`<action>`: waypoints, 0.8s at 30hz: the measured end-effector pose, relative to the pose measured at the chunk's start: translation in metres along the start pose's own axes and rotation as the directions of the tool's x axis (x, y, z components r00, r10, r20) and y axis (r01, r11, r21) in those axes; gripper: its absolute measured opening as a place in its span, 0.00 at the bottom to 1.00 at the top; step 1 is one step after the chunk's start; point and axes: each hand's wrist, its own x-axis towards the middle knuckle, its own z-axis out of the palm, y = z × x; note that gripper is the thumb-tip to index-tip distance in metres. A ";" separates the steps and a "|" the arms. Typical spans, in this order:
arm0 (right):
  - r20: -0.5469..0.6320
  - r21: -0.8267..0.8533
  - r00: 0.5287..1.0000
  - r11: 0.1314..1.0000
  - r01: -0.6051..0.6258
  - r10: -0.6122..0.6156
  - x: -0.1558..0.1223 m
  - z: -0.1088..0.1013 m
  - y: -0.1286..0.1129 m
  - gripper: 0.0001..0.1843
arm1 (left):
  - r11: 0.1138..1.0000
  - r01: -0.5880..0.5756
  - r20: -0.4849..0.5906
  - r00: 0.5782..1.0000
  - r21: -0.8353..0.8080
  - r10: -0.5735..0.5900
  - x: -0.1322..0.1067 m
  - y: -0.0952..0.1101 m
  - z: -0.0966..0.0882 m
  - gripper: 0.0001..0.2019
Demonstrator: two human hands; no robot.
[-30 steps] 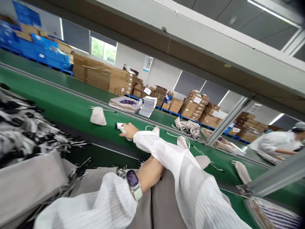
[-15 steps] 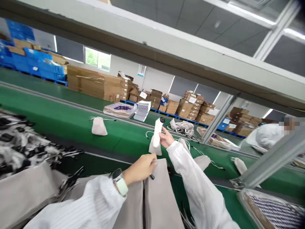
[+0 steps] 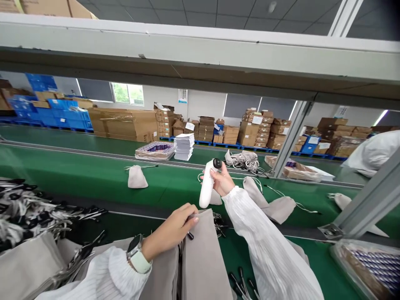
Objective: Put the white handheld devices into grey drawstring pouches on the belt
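My right hand (image 3: 222, 180) is wrapped round a white handheld device (image 3: 206, 188) with a round black end at its top. It holds the device tilted over the green belt. My left hand (image 3: 183, 223) pinches the top edge of a grey drawstring pouch (image 3: 204, 254), the uppermost of a stack in front of me. A black cord end pokes out below the left fingers. Partly hidden behind the device, a small grey pouch (image 3: 216, 198) lies on the belt.
The green belt (image 3: 171, 187) carries a filled pouch (image 3: 136, 177) and several others to the right. Cords (image 3: 28, 208) are heaped at left. A battery tray (image 3: 371, 266) sits at lower right. A shelf beam (image 3: 200, 50) crosses overhead; a metal post (image 3: 290, 137) stands right. A white-sleeved person (image 3: 375, 154) is beyond.
My view has levelled out. My right hand has turned the white device, so its black end shows more. The left hand stays at the pouch's top edge.
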 end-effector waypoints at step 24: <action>0.371 -0.455 0.910 0.817 0.354 -0.188 -0.031 0.051 0.062 0.14 | 0.584 -0.182 0.017 0.961 0.791 0.276 -0.021 0.011 0.063 0.10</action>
